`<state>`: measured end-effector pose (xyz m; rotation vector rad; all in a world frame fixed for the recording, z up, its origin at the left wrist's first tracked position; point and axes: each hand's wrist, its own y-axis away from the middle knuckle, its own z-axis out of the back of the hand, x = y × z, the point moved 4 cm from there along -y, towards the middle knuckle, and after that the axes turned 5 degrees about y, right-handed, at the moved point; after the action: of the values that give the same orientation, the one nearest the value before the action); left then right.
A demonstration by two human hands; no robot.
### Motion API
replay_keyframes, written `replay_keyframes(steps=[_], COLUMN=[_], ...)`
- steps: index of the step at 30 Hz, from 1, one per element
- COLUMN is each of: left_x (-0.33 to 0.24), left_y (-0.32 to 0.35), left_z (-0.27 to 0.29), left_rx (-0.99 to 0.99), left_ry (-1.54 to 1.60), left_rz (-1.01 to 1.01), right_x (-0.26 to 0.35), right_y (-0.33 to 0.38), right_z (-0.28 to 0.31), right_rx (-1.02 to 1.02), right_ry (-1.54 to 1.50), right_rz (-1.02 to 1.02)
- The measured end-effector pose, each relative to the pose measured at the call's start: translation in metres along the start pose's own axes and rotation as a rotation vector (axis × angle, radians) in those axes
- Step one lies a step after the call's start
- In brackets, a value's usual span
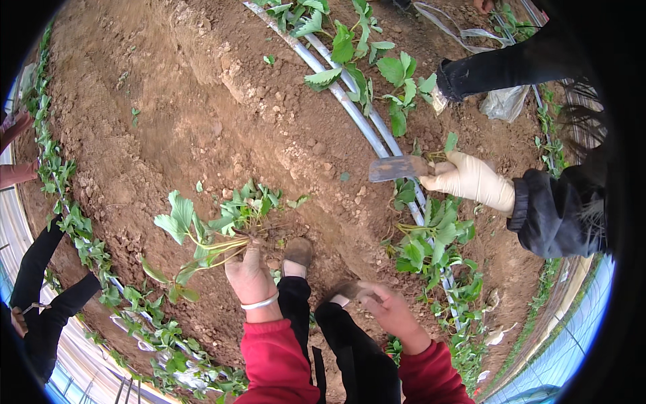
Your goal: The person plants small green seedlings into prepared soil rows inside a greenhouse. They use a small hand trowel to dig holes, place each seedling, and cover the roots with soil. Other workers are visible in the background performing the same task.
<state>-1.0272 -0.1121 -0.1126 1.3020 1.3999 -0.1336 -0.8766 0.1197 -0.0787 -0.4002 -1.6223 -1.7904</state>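
My left hand is closed round the stems of a strawberry plant, its leaves spreading to the left above the soil. Just beyond it lies a heap of more strawberry plants on the ground. My right hand hangs over my right shoe, fingers loosely apart, with nothing visible in them. Across the bed on the right, a co-worker's gloved hand grips a trowel with a flat dark blade, beside the planted row.
Two pale irrigation pipes run along the planted row. Bare brown soil slopes up at the far left. Another person's dark-trousered legs show at the left edge, near a second planted row. A whitish plastic bag lies at the far right.
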Motion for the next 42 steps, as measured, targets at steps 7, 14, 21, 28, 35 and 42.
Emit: replay_keyframes(steps=[7, 14, 21, 28, 35, 42], left_x=[0.0, 0.0, 0.001, 0.002, 0.002, 0.002], left_y=[0.001, 0.002, 0.0, -0.002, -0.002, -0.002], left_z=[0.01, 0.013, 0.017, 0.02, 0.013, 0.015], left_rx=[-0.027, -0.026, -0.048, -0.043, -0.035, -0.035], left_ry=[-0.002, 0.018, 0.007, 0.015, 0.028, 0.023], left_rz=[0.005, 0.018, 0.01, 0.025, 0.029, 0.034], right_x=[-0.005, -0.003, -0.004, 0.005, 0.005, 0.017], right_y=[0.02, 0.016, 0.012, 0.003, -0.001, -0.004], right_z=[-0.047, -0.052, -0.053, -0.053, -0.053, -0.04], right_rx=[0.083, 0.03, 0.05, 0.047, 0.027, 0.031], right_ry=[0.171, 0.316, 0.335, 0.356, 0.358, 0.335], right_rz=[-0.05, 0.048, -0.004, 0.052, 0.093, -0.018])
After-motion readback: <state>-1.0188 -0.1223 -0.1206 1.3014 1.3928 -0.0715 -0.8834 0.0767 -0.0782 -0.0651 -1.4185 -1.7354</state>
